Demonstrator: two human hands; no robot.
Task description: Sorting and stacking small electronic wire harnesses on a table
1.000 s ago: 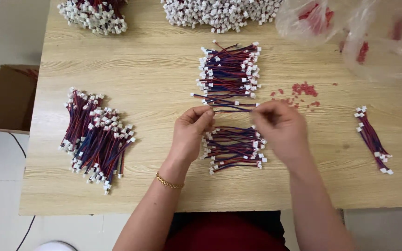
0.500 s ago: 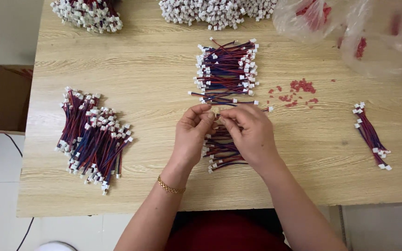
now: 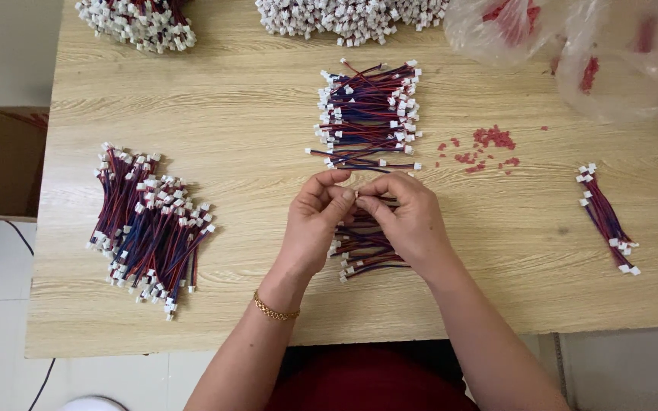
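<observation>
Two hands meet fingertip to fingertip over a small bundle of red-and-blue wires on a wooden desk.

The left hand (image 3: 315,221) and right hand (image 3: 405,217) have their fingers pinched together at the tips, touching each other; whatever sits between them is too small to make out. Just under them lies the small wire bundle (image 3: 363,251) with white connectors, partly hidden by the right hand. A larger stack of wires (image 3: 367,114) lies just beyond the hands, and a loose heap of wires (image 3: 146,224) sits well to the left. At the far right corner, clear plastic bags (image 3: 595,46) hold red pieces; scattered red bits (image 3: 489,144) lie on the desk (image 3: 245,137) near them. A cardboard box (image 3: 1,160) stands on the floor beside the desk, its contents hidden.
</observation>
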